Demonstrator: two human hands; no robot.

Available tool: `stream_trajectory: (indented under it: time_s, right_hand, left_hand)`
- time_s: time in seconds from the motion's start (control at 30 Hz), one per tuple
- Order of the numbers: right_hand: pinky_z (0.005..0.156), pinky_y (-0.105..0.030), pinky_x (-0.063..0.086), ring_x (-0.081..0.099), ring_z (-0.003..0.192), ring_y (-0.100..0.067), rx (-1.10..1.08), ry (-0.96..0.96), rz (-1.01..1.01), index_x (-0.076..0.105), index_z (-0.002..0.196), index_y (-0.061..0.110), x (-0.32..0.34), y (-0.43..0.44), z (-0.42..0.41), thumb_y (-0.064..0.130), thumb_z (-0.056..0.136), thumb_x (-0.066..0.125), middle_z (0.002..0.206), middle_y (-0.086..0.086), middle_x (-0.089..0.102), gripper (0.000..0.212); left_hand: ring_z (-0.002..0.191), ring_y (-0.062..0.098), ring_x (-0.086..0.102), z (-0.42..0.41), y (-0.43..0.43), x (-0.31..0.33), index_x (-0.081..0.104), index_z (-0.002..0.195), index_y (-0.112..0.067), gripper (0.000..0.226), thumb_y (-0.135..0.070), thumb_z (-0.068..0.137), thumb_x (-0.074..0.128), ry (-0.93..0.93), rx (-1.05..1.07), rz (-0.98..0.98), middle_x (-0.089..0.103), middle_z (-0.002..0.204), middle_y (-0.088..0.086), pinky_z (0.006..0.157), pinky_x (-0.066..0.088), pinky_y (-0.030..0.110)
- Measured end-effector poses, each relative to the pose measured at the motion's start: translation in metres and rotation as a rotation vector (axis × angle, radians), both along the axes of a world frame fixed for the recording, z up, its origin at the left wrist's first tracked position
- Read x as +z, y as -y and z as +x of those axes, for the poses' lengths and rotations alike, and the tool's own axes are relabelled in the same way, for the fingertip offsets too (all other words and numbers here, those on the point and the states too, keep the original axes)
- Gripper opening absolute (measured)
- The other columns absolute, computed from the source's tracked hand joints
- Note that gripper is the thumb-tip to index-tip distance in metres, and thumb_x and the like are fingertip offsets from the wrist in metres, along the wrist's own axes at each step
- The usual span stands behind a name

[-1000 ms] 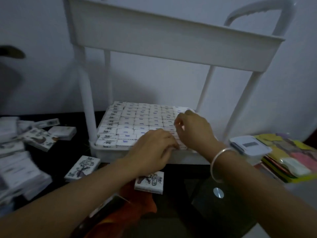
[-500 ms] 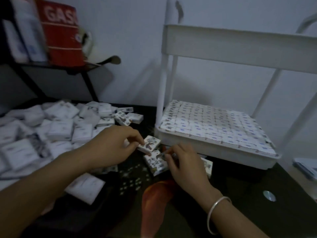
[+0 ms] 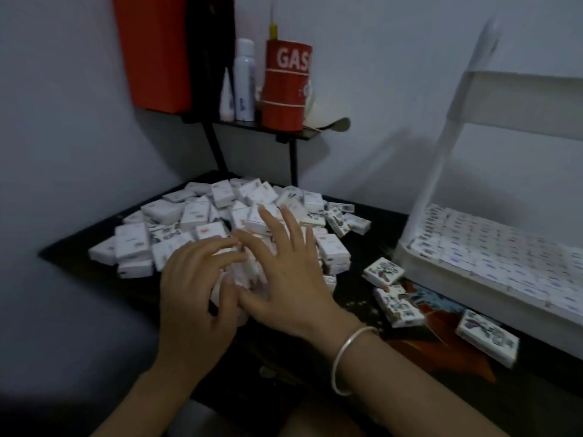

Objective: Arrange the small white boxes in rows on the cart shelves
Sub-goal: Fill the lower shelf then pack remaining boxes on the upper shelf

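Observation:
A big loose pile of small white boxes lies on the black table at centre left. Both hands are on its near side. My left hand curls fingers and thumb round a few white boxes. My right hand lies beside it with straight, spread fingers resting on the same clump. The white cart stands at right; its lower shelf holds tight rows of boxes. Three boxes with patterned faces lie apart in front of the cart.
A black wall shelf behind the pile carries a red can marked GAS, a white spray bottle, a red box and a pale cap. The cart's upright post and upper shelf rise at right. An orange item lies under the loose boxes.
My view swung left from the cart to the pile. Both hands left the cart shelf, passed the loose boxes by the cart, and now rest on the pile.

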State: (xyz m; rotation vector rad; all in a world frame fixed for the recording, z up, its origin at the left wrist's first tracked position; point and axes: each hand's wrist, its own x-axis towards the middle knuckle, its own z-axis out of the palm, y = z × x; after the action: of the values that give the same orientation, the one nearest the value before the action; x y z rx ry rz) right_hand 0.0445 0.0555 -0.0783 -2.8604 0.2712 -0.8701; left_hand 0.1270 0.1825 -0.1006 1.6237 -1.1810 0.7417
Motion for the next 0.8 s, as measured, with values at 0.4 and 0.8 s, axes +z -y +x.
stream_trajectory:
  time_s: [0.4,0.8]
  right_hand:
    - [0.114,-0.065,0.008,-0.012,0.148,-0.026,-0.103,-0.409,-0.190,0.033,0.145,0.042,-0.008,0.038,0.064,0.077,0.083,0.031,0.161,0.008,0.010,0.071]
    - [0.117,-0.056,0.009,0.003,0.149,-0.016,-0.160,-0.393,-0.126,0.047,0.137,0.044,-0.008,0.066,0.002,0.084,0.075,0.020,0.157,0.016,0.023,0.078]
  left_hand:
    - [0.150,0.027,0.003,0.041,0.014,-0.050,0.042,0.146,-0.026,0.068,-0.059,0.092,0.015,-0.290,0.297,0.507,0.018,0.160,0.004,0.113,0.023,0.059]
    - [0.150,0.015,-0.006,-0.015,0.044,-0.047,0.013,0.154,-0.030,0.089,-0.066,0.081,-0.023,-0.280,0.254,0.691,0.004,0.163,0.004,0.118,0.006,0.053]
